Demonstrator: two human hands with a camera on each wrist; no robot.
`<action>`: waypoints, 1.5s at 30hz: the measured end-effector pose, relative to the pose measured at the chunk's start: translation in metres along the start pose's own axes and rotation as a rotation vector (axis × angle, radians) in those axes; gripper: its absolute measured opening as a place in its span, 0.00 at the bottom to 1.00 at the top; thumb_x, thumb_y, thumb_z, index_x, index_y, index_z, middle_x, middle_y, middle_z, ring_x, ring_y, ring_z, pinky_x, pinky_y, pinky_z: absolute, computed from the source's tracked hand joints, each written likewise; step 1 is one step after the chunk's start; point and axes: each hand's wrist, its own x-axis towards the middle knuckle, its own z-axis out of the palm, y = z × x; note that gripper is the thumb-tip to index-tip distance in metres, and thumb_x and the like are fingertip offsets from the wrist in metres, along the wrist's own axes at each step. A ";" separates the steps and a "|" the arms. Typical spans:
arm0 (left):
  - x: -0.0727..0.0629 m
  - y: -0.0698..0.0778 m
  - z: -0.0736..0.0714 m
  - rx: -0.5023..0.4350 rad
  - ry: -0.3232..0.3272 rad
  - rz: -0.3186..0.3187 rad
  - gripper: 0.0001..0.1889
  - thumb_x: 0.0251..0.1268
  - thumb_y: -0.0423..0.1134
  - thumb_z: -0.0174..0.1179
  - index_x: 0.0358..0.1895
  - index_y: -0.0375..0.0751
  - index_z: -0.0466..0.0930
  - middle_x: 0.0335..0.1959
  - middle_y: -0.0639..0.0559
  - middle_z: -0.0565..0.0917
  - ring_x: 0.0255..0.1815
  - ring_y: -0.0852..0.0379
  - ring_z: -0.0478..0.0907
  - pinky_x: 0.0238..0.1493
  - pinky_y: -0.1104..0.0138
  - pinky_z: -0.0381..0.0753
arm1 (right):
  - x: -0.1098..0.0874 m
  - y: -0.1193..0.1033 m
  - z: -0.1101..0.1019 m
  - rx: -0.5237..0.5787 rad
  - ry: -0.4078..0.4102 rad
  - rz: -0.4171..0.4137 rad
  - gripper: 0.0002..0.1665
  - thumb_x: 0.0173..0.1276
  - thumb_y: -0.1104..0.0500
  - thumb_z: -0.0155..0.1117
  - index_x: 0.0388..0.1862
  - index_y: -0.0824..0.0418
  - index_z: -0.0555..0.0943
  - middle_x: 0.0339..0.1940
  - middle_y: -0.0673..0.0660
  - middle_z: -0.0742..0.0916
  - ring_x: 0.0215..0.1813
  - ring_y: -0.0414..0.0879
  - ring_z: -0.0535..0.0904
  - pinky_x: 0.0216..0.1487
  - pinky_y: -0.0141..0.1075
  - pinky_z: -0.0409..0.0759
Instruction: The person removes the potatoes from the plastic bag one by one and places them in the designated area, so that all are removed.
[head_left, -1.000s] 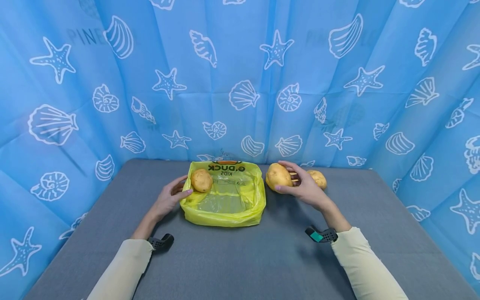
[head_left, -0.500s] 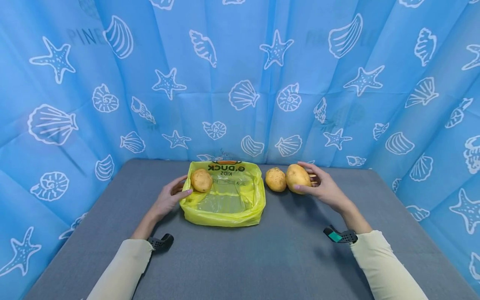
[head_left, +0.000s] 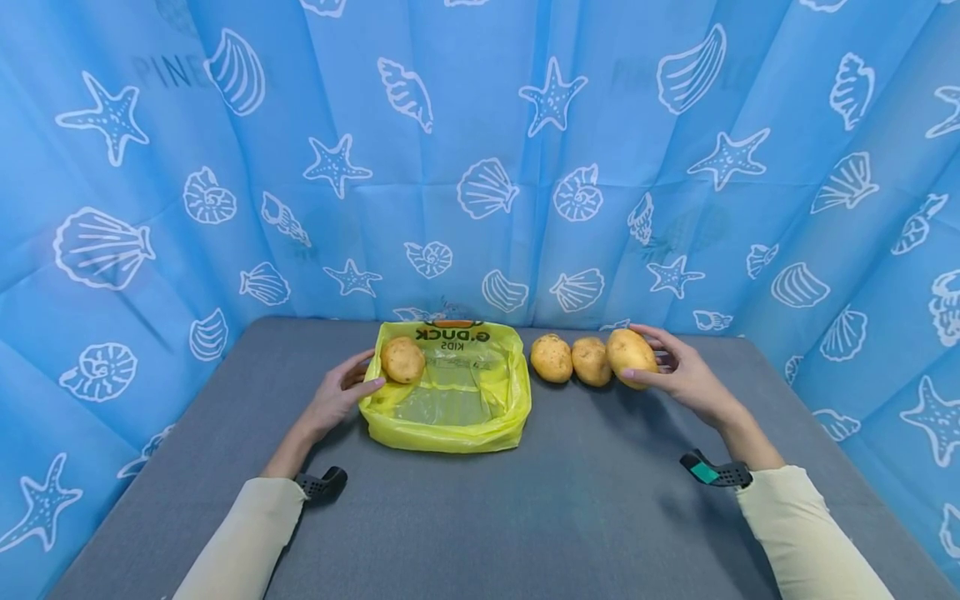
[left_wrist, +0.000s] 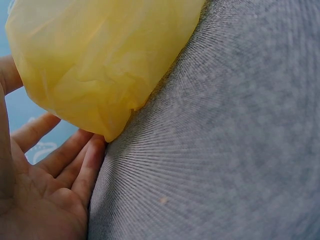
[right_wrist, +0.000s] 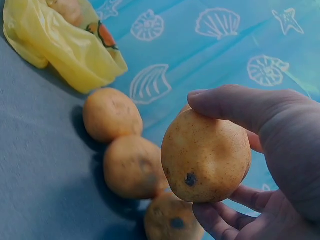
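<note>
Potato (head_left: 631, 364) — inside right grip (head_left: 686, 377)

The near table (head_left: 480, 525) gives passage; 3 potatoes (right_wrist: 127, 167) block the bag (head_left: 446, 437) from the right.

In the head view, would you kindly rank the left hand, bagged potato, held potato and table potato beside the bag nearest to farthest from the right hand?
1. Held potato: in the right hand.
2. Table potato: right of the bag.
3. Bagged potato: inside, left side.
4. Left hand: at the bag's left wall.
</note>
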 end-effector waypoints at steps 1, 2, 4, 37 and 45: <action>0.000 0.000 0.000 -0.007 0.002 -0.005 0.36 0.75 0.46 0.60 0.79 0.38 0.58 0.69 0.30 0.71 0.68 0.35 0.69 0.65 0.45 0.70 | -0.001 0.001 -0.003 -0.004 0.002 0.004 0.46 0.71 0.53 0.70 0.82 0.55 0.59 0.68 0.69 0.73 0.59 0.59 0.72 0.46 0.39 0.79; 0.000 0.001 0.000 -0.008 -0.001 -0.005 0.36 0.75 0.45 0.60 0.79 0.37 0.58 0.69 0.30 0.71 0.68 0.35 0.69 0.65 0.44 0.70 | -0.001 0.003 -0.005 -0.009 0.004 0.008 0.46 0.72 0.53 0.70 0.82 0.55 0.58 0.68 0.69 0.73 0.60 0.59 0.72 0.46 0.38 0.79; -0.001 0.002 0.000 -0.011 -0.003 -0.006 0.36 0.75 0.45 0.60 0.79 0.37 0.58 0.69 0.29 0.71 0.69 0.34 0.69 0.66 0.44 0.69 | -0.003 0.006 -0.011 -0.019 0.011 0.020 0.46 0.72 0.53 0.70 0.82 0.56 0.58 0.68 0.70 0.72 0.60 0.59 0.72 0.47 0.39 0.80; -0.002 0.002 -0.001 -0.022 -0.006 0.003 0.35 0.75 0.44 0.60 0.79 0.37 0.58 0.69 0.29 0.71 0.69 0.34 0.68 0.66 0.44 0.69 | 0.012 0.073 -0.049 0.030 0.038 0.277 0.56 0.73 0.42 0.66 0.84 0.60 0.45 0.74 0.80 0.56 0.72 0.72 0.57 0.63 0.63 0.67; -0.002 0.002 -0.001 -0.021 -0.007 0.003 0.35 0.75 0.43 0.60 0.79 0.37 0.57 0.69 0.29 0.71 0.68 0.34 0.69 0.65 0.45 0.70 | 0.016 0.084 -0.047 0.011 0.033 0.316 0.57 0.73 0.39 0.64 0.85 0.59 0.45 0.75 0.82 0.56 0.71 0.74 0.59 0.64 0.63 0.68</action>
